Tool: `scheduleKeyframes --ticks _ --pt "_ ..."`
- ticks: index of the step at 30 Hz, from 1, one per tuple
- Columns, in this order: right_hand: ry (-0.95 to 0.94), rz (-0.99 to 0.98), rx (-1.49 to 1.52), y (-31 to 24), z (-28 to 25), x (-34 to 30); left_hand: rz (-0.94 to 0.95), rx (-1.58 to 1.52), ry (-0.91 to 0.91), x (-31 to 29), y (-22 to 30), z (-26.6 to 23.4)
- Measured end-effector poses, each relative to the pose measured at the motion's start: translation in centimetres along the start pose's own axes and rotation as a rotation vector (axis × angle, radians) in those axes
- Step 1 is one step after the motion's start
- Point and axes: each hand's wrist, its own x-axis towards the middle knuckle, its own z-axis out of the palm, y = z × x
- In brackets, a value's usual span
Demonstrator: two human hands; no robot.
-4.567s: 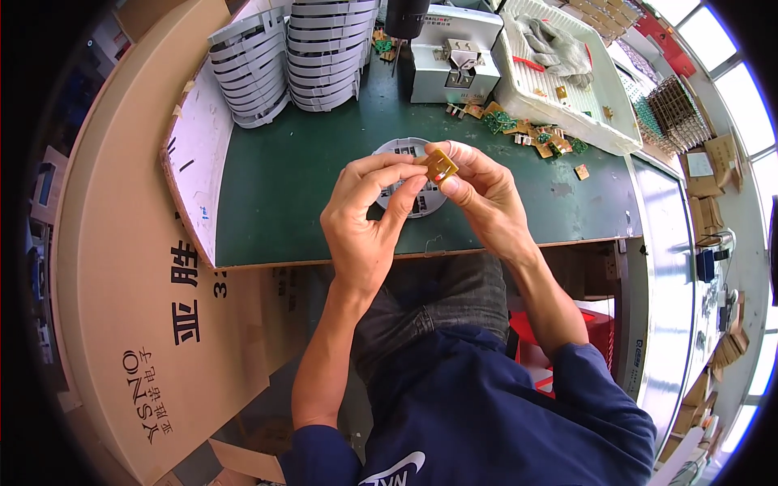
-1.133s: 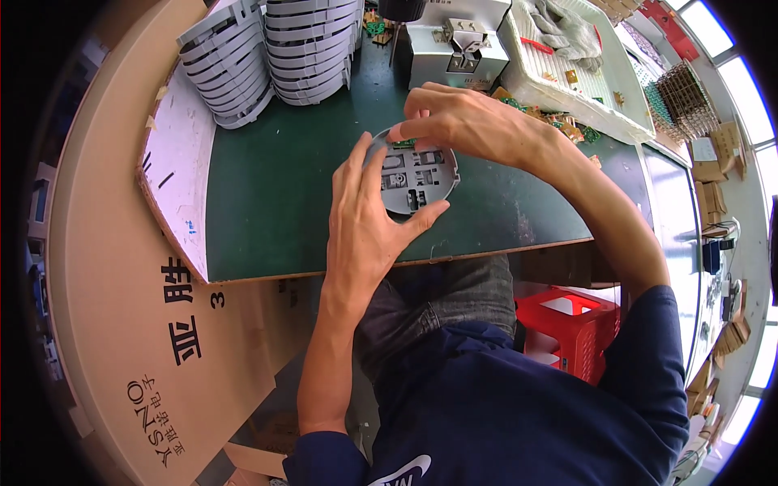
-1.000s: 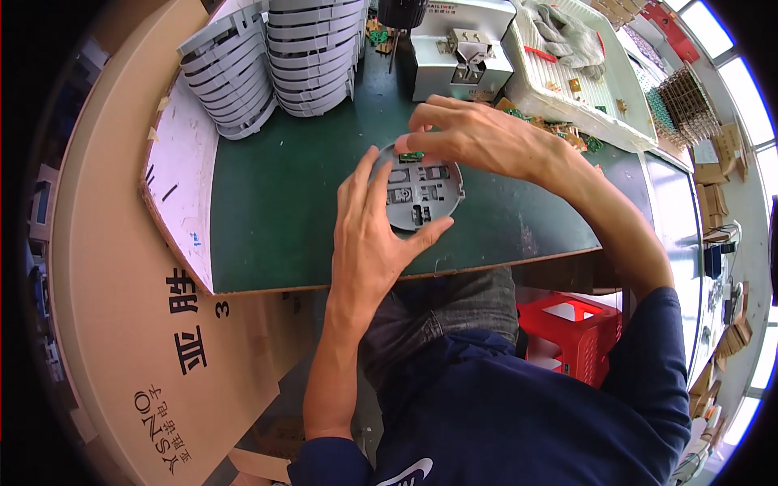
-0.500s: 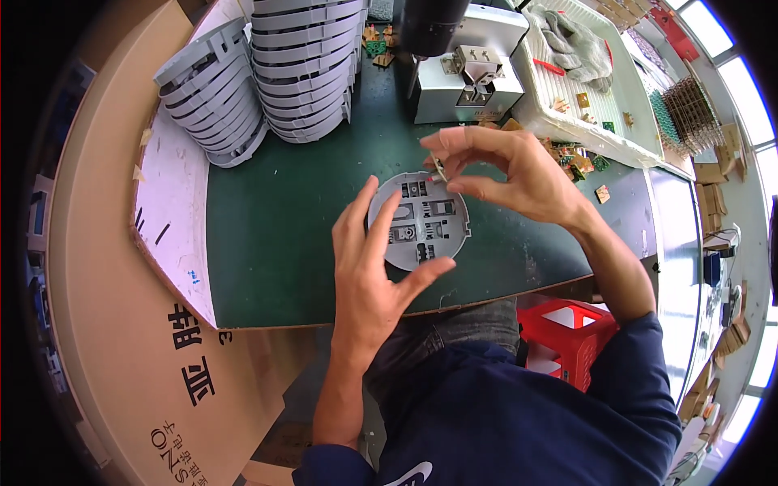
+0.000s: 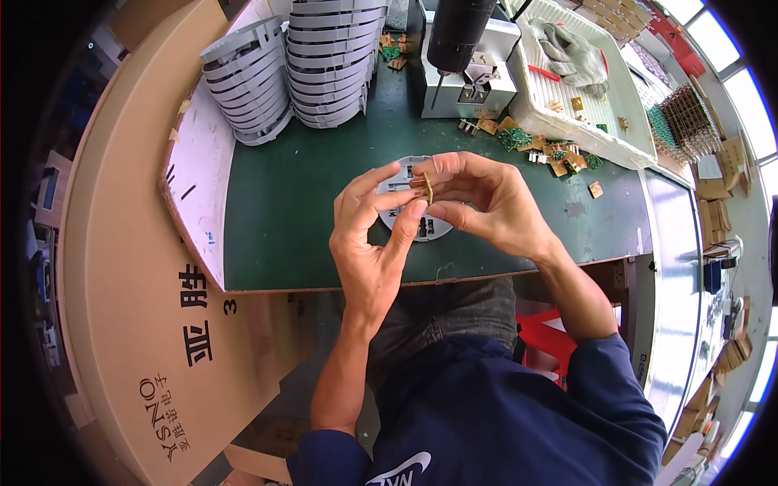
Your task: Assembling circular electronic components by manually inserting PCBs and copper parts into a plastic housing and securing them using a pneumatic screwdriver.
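A small tan circuit board (image 5: pixel 428 189), seen nearly edge-on, is held up in front of me between both hands. My right hand (image 5: pixel 494 202) pinches it between thumb and fingers, with a pale wrap around one finger. From the other side, my left hand (image 5: pixel 369 235) meets it with the tips of thumb and index finger. Below the hands a round grey plastic plate (image 5: pixel 434 230) with several cut-out slots lies on the green tabletop (image 5: pixel 300 219); fingers hide much of its middle.
Two stacks of grey round plates (image 5: pixel 251 85) stand at the back left. Behind the hands are a black power screwdriver (image 5: pixel 455 36) and a silver bench machine (image 5: pixel 478 104). Loose small circuit boards (image 5: pixel 519 139) lie by a white tray (image 5: pixel 636 150) holding a grey glove (image 5: pixel 571 61).
My right hand has brought the circuit board down and toward me. My left hand has left the plate's edge and closed its fingertips on the board. The view has shifted slightly.
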Motion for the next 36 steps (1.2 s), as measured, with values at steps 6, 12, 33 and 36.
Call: scheduleKeyframes --ticks 6,12,33,36 --pt "0.123 -0.043 0.205 1.2 1.6 -1.1 -0.067 -0.166 -0.05 -0.2 0.6 -0.4" --pt "0.158 -0.013 0.293 1.5 2.4 -2.0 -0.122 -0.288 -0.072 -0.9 0.4 -0.4" --pt "0.143 -0.028 0.369 1.8 1.9 -2.0 -0.039 -0.192 0.001 -1.2 1.1 0.4" --pt "0.147 -0.031 0.34 2.3 1.7 -1.8 -0.029 -0.133 0.01 -1.3 1.0 0.5"
